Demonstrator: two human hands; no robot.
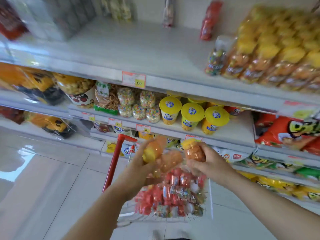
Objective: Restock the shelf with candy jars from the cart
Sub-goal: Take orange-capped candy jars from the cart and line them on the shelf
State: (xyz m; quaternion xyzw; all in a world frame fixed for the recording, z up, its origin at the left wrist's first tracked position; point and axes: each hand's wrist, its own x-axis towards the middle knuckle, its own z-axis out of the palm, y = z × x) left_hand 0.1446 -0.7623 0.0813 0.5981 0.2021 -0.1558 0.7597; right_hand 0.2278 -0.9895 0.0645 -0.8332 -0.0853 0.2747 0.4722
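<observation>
- The top shelf [138, 49] has a broad open stretch left of the yellow-lidded candy jars [270, 56] packed at its right end.
- Its price tag [133, 79] reads "3.00"; other labels are too blurred to read.
- The left hand [138, 163] grips blurred orange jars [155, 149], seemingly two; the right hand [206, 163] grips one yellow-capped jar [194, 151]. Both hands are above the cart [112, 163].

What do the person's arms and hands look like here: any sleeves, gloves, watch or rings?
The left forearm and right forearm show no sleeve down to the frame's edge. Neither the left hand nor the right hand wears a glove. No watch, bracelet or ring shows, though blur on the left hand could hide a thin ring.
</observation>
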